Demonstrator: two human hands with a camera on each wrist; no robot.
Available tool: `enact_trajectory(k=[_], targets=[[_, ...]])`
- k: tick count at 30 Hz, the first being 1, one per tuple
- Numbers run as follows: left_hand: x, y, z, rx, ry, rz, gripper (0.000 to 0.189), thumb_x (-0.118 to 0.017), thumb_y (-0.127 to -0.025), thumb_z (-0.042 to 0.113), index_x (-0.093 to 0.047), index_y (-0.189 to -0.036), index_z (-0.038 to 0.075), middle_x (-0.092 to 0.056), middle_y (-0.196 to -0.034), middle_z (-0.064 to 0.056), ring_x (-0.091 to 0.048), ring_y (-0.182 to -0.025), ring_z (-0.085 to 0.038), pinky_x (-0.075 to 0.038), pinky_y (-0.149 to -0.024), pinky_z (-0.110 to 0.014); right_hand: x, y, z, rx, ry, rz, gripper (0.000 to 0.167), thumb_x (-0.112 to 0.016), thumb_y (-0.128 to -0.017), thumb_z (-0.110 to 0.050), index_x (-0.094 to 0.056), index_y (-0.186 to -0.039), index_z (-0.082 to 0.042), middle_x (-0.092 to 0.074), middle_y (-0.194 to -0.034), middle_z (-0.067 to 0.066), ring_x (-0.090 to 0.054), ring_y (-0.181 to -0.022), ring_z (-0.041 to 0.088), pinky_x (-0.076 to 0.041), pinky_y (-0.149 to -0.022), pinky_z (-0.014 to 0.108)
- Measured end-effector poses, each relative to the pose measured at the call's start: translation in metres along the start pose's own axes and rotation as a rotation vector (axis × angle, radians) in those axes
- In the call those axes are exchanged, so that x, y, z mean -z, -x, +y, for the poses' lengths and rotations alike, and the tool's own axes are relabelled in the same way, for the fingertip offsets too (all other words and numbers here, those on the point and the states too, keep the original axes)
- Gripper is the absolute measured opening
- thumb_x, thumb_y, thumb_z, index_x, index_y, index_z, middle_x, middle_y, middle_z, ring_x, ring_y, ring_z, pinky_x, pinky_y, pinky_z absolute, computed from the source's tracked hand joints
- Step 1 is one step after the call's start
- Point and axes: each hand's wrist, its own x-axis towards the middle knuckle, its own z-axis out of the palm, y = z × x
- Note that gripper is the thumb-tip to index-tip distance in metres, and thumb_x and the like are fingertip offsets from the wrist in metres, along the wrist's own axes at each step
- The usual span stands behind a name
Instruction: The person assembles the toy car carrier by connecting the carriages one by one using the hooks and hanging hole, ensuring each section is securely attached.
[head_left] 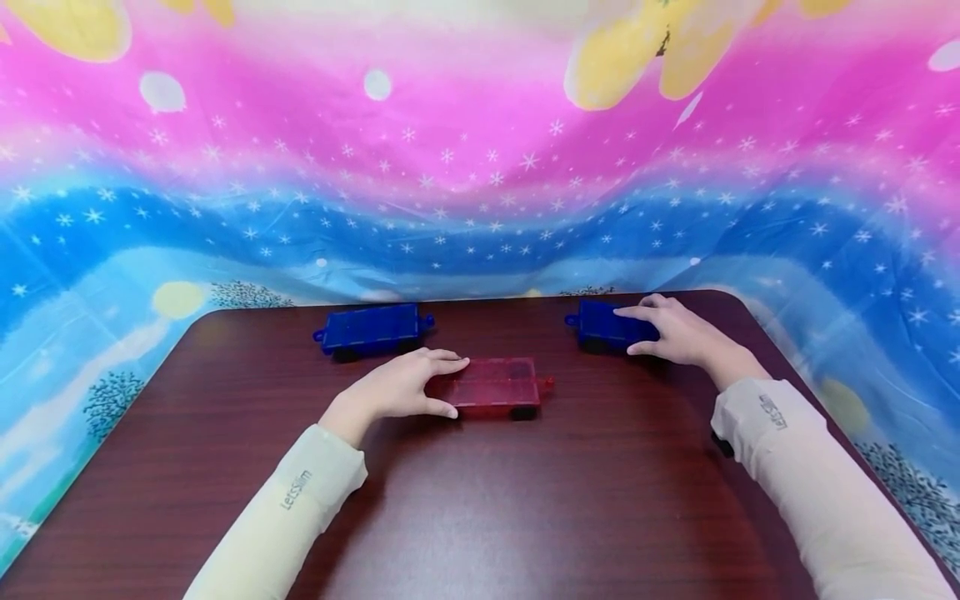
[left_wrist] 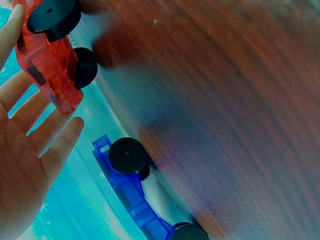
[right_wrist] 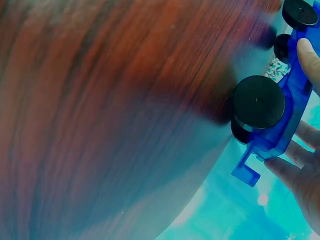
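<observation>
Sleeves [head_left: 787, 467], fingers [head_left: 442, 364] astride red wagon [head_left: 498, 383], blue wagon [head_left: 597, 320]

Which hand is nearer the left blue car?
Left. The left hand grips the red car, in front of the left blue car; the right hand is farther off to its right, holding the right blue car.

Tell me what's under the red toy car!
Black wheels show under the red toy car, with the brown table below. The car covers the tabletop directly beneath it, and the left hand covers its left end, so I can't see there.
</observation>
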Motion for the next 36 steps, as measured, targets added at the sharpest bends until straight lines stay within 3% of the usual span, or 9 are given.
enact_trajectory(k=[18,36], targets=[[0.0,0.002,0.001,0.012,0.014,0.007,0.079,-0.075,-0.084,0.05,-0.044,-0.151,0.024,-0.043,-0.155,-0.004,-0.041,-0.143,-0.028,-0.037,-0.116,-0.048,0.01,0.017,-0.015,0.029,0.057,0.037,0.061,-0.075,-0.089,-0.033,-0.054,-0.144,-0.018,-0.049,-0.138,0.026,-0.045,-0.126,0.046,-0.042,-0.1,0.065],[0.001,0.002,0.002,0.004,0.014,0.011,0.078,-0.076,-0.084,0.049,-0.045,-0.151,0.023,-0.044,-0.155,-0.004,-0.041,-0.143,-0.028,-0.037,-0.116,-0.049,0.018,0.038,-0.039,0.129,0.12,0.115,0.06,-0.078,-0.086,-0.033,-0.059,-0.141,-0.019,-0.054,-0.132,0.022,-0.049,-0.118,0.041,-0.045,-0.096,0.06]])
